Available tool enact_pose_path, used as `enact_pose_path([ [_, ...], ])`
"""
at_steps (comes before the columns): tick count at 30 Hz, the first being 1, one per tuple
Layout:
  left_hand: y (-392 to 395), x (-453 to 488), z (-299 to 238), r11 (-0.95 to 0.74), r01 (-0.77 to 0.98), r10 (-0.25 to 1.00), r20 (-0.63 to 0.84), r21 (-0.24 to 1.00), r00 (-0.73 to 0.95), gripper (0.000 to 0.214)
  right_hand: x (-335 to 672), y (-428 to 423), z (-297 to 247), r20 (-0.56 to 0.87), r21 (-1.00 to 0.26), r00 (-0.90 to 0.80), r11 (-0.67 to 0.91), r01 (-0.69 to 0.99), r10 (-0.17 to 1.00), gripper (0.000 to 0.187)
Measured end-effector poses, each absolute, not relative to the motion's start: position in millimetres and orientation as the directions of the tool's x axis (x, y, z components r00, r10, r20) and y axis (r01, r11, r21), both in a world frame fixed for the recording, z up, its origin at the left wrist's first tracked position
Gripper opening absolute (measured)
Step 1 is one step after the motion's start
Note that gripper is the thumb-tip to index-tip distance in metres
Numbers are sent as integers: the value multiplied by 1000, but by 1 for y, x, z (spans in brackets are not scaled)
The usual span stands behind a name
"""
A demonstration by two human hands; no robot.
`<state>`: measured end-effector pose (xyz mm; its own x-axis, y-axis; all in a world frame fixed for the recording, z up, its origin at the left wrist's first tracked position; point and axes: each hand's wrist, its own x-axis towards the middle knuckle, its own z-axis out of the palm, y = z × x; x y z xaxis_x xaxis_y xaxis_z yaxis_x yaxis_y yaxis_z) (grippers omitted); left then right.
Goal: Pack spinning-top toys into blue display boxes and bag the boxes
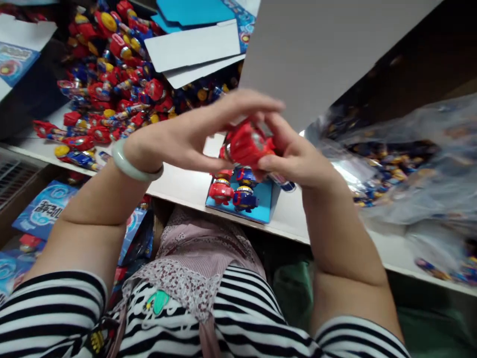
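Observation:
In the middle of the view my right hand pinches a red toy with a smooth rounded body, thumb in front and fingers behind. A tube with a dark blue end sticks out below that hand. Around the toy's left side arches my left hand, its thumb and fingers wide apart; the thumb tip lies close to the toy, and I cannot tell whether it touches. Directly below, a blue open box holds red toys and blue toys in rows. My hands partly hide it.
A big heap of red, blue and yellow toys covers the bench at the left back, with opened cartons leaning over it. A clear plastic bag of small parts lies right. Printed boxes sit low left. A grey panel stands behind.

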<state>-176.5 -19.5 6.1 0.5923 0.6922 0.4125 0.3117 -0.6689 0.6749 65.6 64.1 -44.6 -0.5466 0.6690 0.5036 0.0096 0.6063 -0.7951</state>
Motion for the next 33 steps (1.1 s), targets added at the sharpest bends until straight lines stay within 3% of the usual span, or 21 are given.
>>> enact_pose_path([
  [3, 28, -215, -60, -534, 462, 835, 527, 708, 157, 59, 121, 55, -72, 379, -892, -531, 453, 11, 758, 86],
  [6, 80, -263, -139, -115, 743, 957, 274, 660, -95, 68, 165, 34, -106, 395, -908, -320, 418, 3, 861, 78],
  [8, 105, -283, -180, 3, 853, 991, 113, 522, -73, 82, 173, 24, -131, 443, -882, -188, 464, 85, 876, 78],
  [11, 122, -292, -213, -1, 903, 1000, 26, 430, -11, 94, 162, 18, -160, 557, -774, -108, 561, 294, 824, 71],
  [14, 126, -292, -226, 12, 896, 996, 70, 444, -48, 95, 151, 14, -169, 612, -630, -183, 615, 474, 769, 50],
  [17, 123, -294, -228, -67, 913, 992, 129, 402, 16, 81, 154, 6, -165, 528, -553, -300, 590, 589, 794, 49],
  [19, 114, -294, -228, -116, 923, 992, 86, 366, 90, 72, 160, 1, -162, 499, -530, -329, 583, 616, 802, 50],
  [23, 84, -296, -227, -55, 867, 998, 1, 494, 63, 65, 165, 2, -165, 554, -519, -312, 614, 595, 771, 49],
  [26, 63, -303, -231, 0, 699, 975, 156, 715, -160, 70, 164, 6, -170, 506, -513, -386, 630, 583, 771, 50],
  [29, 48, -306, -225, -196, 465, 915, 331, 863, -229, 72, 162, 10, -176, 424, -538, -457, 623, 568, 782, 47],
  [33, 25, -265, -172, -377, 259, 889, 426, 889, -171, 61, 161, 11, -162, 324, -455, -491, 589, 668, 808, 52],
])
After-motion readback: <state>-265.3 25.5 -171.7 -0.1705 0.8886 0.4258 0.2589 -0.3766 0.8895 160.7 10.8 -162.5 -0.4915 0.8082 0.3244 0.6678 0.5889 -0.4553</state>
